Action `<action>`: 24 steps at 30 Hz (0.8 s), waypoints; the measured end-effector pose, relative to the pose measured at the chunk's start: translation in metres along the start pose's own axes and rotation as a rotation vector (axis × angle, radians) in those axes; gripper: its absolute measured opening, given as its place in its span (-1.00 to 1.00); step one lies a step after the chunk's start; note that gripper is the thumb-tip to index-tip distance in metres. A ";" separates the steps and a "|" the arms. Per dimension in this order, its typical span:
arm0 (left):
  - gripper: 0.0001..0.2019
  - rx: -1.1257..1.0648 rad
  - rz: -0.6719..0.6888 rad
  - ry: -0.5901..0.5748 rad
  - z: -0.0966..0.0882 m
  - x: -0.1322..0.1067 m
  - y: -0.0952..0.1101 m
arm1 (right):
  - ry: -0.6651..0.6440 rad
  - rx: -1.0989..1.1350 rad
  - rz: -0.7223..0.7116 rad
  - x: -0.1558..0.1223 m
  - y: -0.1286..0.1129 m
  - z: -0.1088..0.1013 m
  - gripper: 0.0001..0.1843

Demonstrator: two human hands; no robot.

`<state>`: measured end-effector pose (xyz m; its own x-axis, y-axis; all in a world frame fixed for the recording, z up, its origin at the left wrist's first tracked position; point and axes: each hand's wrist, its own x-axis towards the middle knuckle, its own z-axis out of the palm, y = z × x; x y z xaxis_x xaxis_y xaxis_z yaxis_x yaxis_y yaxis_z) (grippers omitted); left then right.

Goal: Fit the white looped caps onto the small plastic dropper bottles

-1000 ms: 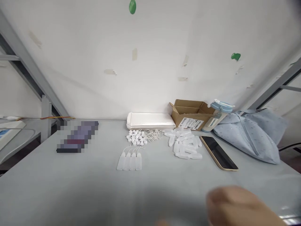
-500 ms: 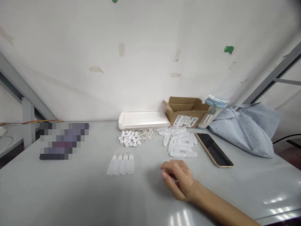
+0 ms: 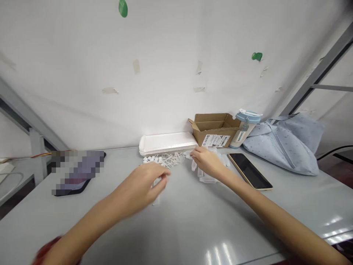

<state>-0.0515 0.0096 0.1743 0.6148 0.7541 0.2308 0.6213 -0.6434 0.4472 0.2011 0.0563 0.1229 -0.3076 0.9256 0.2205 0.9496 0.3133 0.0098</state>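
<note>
My left hand (image 3: 147,184) hovers over the grey table, fingers bent, a gap between thumb and forefinger. It covers most of a row of flat translucent plastic pouches with strings; a sliver of one pouch (image 3: 156,200) shows below. Just behind the hand are small white caps (image 3: 153,159) and a tangle of white strings (image 3: 173,160). My right hand (image 3: 205,160) is over the pile of translucent plastic tubes (image 3: 207,179), fingertips drawn together beside one tube (image 3: 187,154) at the pile's left end. What those fingertips hold, if anything, is hidden.
A stack of flat white boxes (image 3: 168,142) lies against the wall. Right of it stand an open cardboard box (image 3: 216,130), a tumbler with a blue lid (image 3: 244,129) and a light blue fabric bag (image 3: 281,147). A phone (image 3: 249,171) lies right; a blurred dark object (image 3: 79,173), left.
My left hand has come into view from the lower left, over the row of pouches. My right hand has moved forward from the bare table onto the tubes. The view has shifted slightly.
</note>
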 end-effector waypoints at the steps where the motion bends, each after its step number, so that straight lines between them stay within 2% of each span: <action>1: -0.82 0.086 0.017 -0.025 0.002 0.011 -0.005 | -0.024 -0.020 -0.009 0.009 0.004 -0.001 -0.76; 4: -0.76 0.384 0.084 -0.044 0.017 0.052 -0.030 | -0.083 -0.060 -0.034 0.027 0.010 -0.003 -0.77; 7: -0.75 0.458 0.125 -0.032 0.033 0.088 -0.052 | -0.120 -0.102 -0.026 0.034 0.011 -0.001 -0.77; 10: -0.74 0.498 0.197 -0.032 0.045 0.107 -0.058 | -0.147 -0.136 -0.003 0.037 0.008 0.000 -0.77; 17: -0.75 0.462 0.294 -0.059 0.061 0.120 -0.056 | -0.168 -0.146 -0.003 0.043 0.001 0.001 -0.77; 20: -0.74 0.394 0.258 -0.034 0.059 0.121 -0.057 | -0.148 -0.112 -0.022 0.041 0.000 0.000 -0.77; 24: -0.78 0.249 0.155 0.041 0.047 0.114 -0.057 | -0.070 -0.023 -0.041 0.033 0.002 -0.003 -0.80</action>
<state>0.0059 0.1257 0.1346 0.6944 0.6459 0.3172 0.6248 -0.7599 0.1795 0.1933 0.0866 0.1326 -0.3492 0.9249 0.1506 0.9369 0.3472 0.0400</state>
